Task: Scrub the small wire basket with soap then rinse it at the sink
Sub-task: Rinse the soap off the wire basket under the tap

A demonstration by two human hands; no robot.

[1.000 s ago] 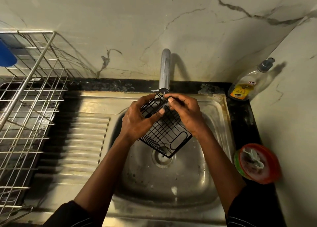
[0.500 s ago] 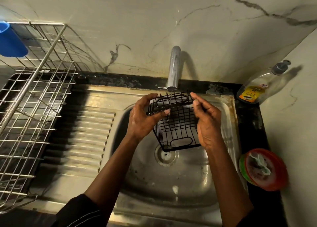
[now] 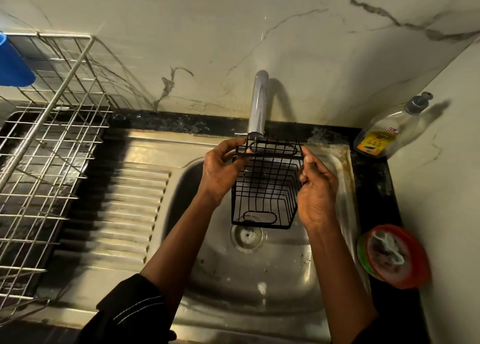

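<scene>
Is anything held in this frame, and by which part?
Yes: the black wire basket, held by both hands under the tap. The left hand pinches its upper left rim; the right hand grips the upper right edge.

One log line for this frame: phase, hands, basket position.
phase: rinse | left hand: holds basket | right hand: holds basket | basket: under tap, over sink

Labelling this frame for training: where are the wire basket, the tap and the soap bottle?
wire basket (image 3: 262,188): head view, its mesh wall.
tap (image 3: 257,102): head view, mid-spout.
soap bottle (image 3: 374,142): head view, yellow label.
</scene>
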